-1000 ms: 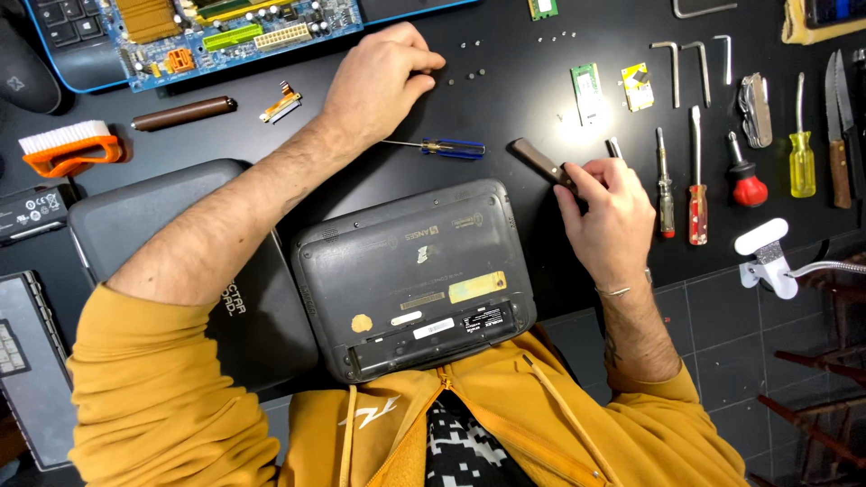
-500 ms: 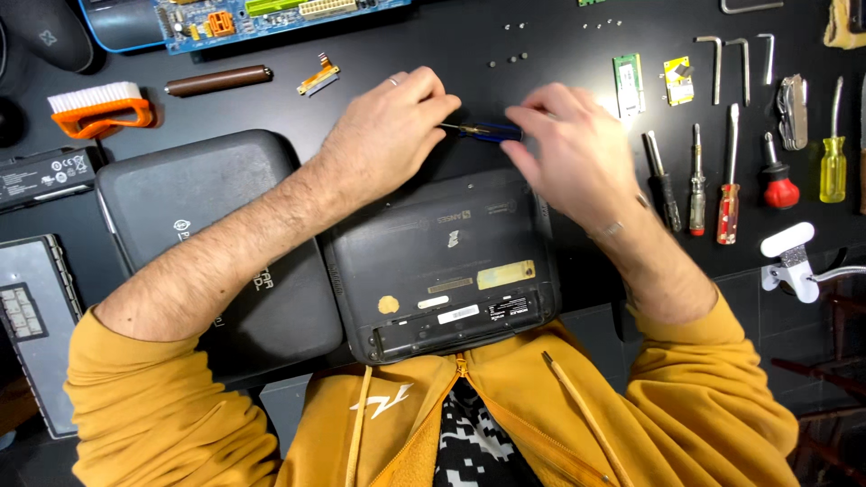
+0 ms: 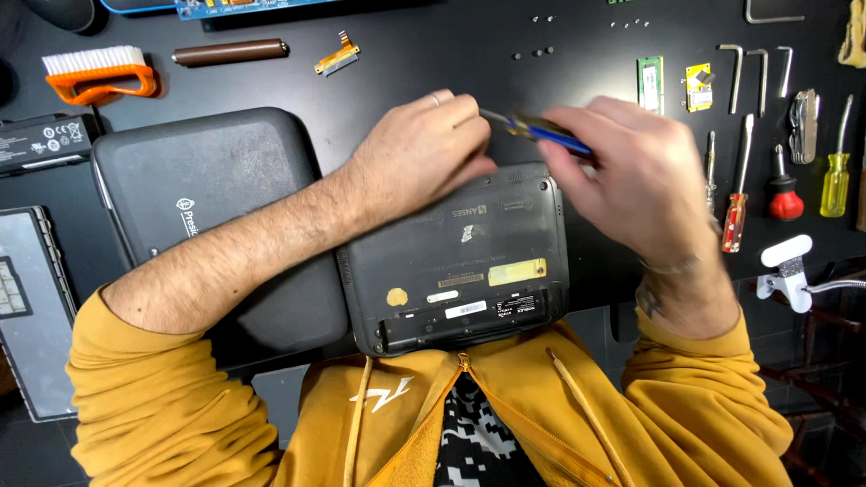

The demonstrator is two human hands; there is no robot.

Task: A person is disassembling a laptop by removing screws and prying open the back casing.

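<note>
Two bare hands are meeting above the far edge of a small dark grey laptop (image 3: 456, 261) that is lying bottom-up on the black bench (image 3: 406, 63), its near edge touching the person's mustard hoodie (image 3: 162, 406). The left hand (image 3: 419, 153) is resting on the far left corner of the laptop, its fingers (image 3: 465, 113) pinching the thin metal shaft of a blue-handled screwdriver (image 3: 541, 131). The right hand (image 3: 636, 176), slightly blurred, is hovering over the far right corner of the laptop, its fingers (image 3: 577, 122) closing around the blue handle of the same screwdriver, so the tool is being held between both hands just beyond the laptop's far edge. Just left of the laptop and touching it, a larger dark grey laptop (image 3: 216, 216) is lying under the left forearm. Farther left of the laptop, a battery pack (image 3: 41, 144) and a flat keyboard panel (image 3: 32, 307) are lying near the bench's edge. Beyond the laptop to the far left, an orange brush (image 3: 99, 77), a brown cylinder (image 3: 230, 51) and a small gold ribbon connector (image 3: 336, 56) are lying well apart from it. To the right of the laptop, a row of screwdrivers (image 3: 735, 198) is lying, with a green memory module (image 3: 649, 81) and hex keys (image 3: 735, 72) beyond them, and a white clamp lamp (image 3: 789, 266) is standing nearer.
</note>
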